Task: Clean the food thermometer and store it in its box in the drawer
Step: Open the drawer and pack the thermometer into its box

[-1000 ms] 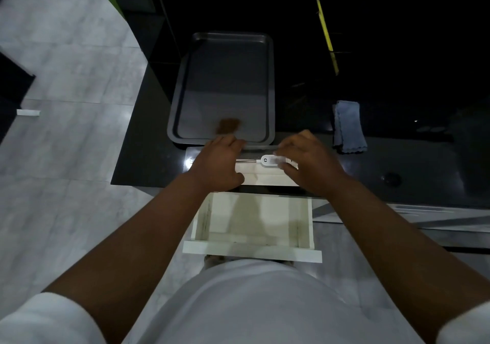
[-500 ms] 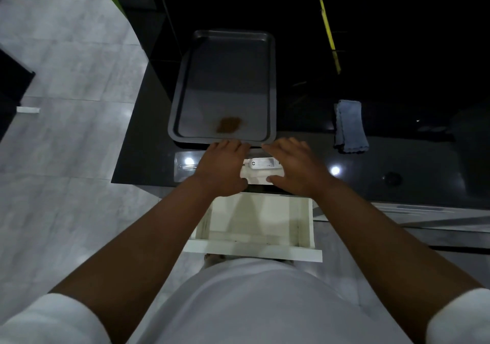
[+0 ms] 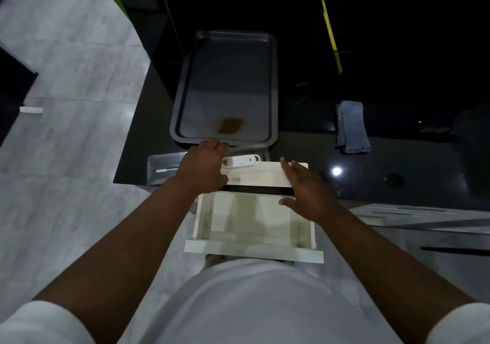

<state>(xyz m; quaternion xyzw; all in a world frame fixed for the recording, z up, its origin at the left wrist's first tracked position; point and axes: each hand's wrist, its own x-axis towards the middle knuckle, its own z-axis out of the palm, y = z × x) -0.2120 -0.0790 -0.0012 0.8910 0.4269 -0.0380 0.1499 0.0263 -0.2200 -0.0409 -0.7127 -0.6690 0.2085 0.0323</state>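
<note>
The food thermometer lies in a shallow grey box insert (image 3: 159, 162) at the counter's front edge. Its white head (image 3: 240, 161) shows right of my left hand and its probe tip (image 3: 164, 170) shows left of it. My left hand (image 3: 204, 167) lies across the insert and hides the thermometer's middle, with the fingers curled over the far edge and the thumb against the white box (image 3: 265, 176). My right hand (image 3: 305, 187) hovers over the right end of the white box, fingers spread, holding nothing. Below the counter the white drawer (image 3: 254, 249) stands pulled out with nothing in it.
A dark baking tray (image 3: 183, 99) with a brown stain sits just behind the box. A folded blue cloth (image 3: 351, 127) lies on the black counter to the right. A yellow stick (image 3: 328, 22) lies further back. Grey floor tiles are on the left.
My right hand has come off the thermometer and drawn back to the right with its fingers spread. The white head is now uncovered. My left hand has stayed on the insert.
</note>
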